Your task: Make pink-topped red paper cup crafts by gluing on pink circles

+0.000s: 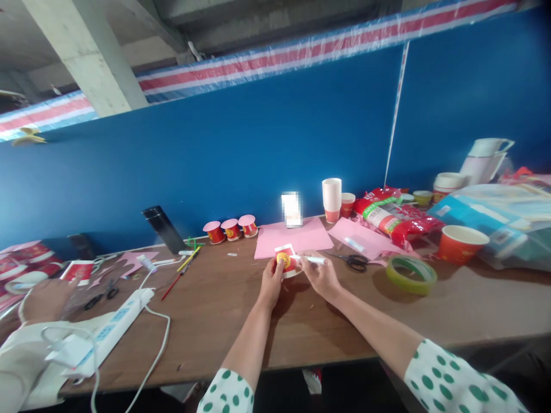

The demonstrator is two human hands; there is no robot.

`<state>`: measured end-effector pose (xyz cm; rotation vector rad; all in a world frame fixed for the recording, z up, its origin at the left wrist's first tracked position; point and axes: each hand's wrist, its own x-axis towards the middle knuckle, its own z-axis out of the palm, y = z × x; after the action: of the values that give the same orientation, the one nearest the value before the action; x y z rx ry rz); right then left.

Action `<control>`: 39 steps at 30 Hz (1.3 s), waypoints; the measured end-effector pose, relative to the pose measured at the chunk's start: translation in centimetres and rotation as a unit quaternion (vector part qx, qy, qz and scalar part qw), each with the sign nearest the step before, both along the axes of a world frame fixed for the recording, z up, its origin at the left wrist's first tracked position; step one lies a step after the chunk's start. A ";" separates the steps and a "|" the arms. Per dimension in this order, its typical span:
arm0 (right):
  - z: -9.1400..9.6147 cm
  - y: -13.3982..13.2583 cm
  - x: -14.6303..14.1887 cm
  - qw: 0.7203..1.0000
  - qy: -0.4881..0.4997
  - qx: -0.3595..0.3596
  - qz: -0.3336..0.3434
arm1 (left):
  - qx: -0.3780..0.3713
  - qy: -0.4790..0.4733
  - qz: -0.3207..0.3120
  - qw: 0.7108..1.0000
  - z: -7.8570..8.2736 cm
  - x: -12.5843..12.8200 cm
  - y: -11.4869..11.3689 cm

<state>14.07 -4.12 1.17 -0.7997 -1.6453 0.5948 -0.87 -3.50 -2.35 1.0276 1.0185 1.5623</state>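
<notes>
My left hand (pixel 271 282) is closed around a small red paper cup (pixel 286 261) with a yellow pattern, held on its side over the brown table (pixel 224 321). My right hand (pixel 321 278) grips a white pen-like stick (pixel 312 260) whose tip points at the cup. Just behind the cup lies a pink paper sheet (pixel 301 236). Black scissors (pixel 355 262) rest to the right of my right hand.
A green tape roll (pixel 411 275) and a red cup (pixel 461 244) sit at the right, with stacked cups (pixel 332 199) and red packets (pixel 387 218) behind. Three upturned cups (pixel 231 229) stand by the blue wall. Another person's hand (pixel 45 298) and a white power strip (pixel 116 321) are at the left.
</notes>
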 end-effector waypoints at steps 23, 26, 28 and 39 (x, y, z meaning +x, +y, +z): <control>-0.3 0.4 0.0 1.000 0.016 0.001 -0.006 | -0.009 -0.013 0.000 1.000 0.4 0.1 -0.3; 0.0 0.3 -0.1 0.999 0.035 -0.006 -0.004 | -0.009 -0.019 -0.002 1.000 0.3 0.2 -0.3; 0.1 0.2 -0.1 0.998 0.058 -0.004 -0.015 | -0.011 -0.030 -0.010 0.999 0.2 0.2 -0.3; -2.2 1.7 0.0 0.994 -0.075 0.005 -0.080 | -0.005 -0.126 -0.038 0.991 1.6 -0.1 -1.0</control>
<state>14.03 -2.44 -1.04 -0.9783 -1.6988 0.4208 -0.93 -4.45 -0.75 0.8285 0.8035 1.5762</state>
